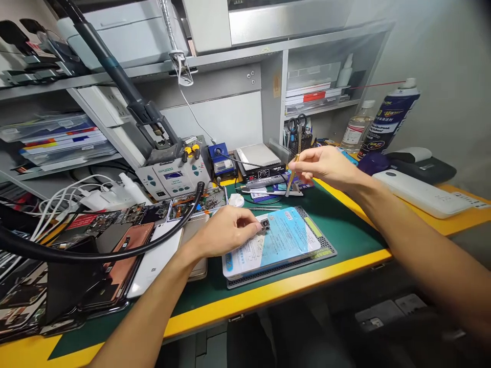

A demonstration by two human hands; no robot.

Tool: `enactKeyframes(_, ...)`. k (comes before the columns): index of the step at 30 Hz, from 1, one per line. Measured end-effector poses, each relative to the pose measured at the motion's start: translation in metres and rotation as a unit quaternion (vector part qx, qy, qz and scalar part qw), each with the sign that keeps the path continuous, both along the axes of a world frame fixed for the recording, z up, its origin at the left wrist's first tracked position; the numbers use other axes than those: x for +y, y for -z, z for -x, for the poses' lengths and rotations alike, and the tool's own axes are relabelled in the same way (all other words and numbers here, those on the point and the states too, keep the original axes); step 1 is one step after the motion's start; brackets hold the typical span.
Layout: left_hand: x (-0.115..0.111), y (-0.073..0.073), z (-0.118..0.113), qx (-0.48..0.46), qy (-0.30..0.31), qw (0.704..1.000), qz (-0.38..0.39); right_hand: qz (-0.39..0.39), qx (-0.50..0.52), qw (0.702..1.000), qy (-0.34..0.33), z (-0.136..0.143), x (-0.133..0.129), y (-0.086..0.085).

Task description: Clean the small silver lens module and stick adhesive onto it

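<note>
One module [265,225], left grip [224,231], inside box-edge [274,263]

Pretty clearly an electronics repair bench, phones mostly; the near left is piled with opened-up handsets [132,255] and loose circuit boards [134,213]; behind those there's a grey station with a display and buttons [174,176]; far right you've got a spray can labelled as electronic cleaner [389,122] beside a bottle of clear liquid [356,128]; green mat [345,220] on a yellow-edged bench [280,291], shelves [230,53] above.
</note>
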State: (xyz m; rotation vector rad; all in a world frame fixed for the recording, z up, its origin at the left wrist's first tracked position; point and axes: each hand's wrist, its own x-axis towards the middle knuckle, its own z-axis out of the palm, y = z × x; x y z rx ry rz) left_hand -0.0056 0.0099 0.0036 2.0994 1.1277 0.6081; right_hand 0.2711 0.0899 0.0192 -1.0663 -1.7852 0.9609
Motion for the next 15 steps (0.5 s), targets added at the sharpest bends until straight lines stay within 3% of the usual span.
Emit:
enactKeyframes(4,0.003,-0.001,0.0,-0.012,-0.016,1.0,0.01,0.006,-0.108,0.994,-0.025,0.015,0.0,0.017)
enactKeyframes(8,0.004,0.0,-0.001,-0.015,-0.023,0.999,0.017,0.008,-0.109,0.993,-0.035,0.024,-0.001,0.028)
enactKeyframes(15,0.005,-0.002,0.0,-0.013,-0.012,1.0,0.022,0.084,0.017,0.994,-0.075,0.028,-0.015,0.012)
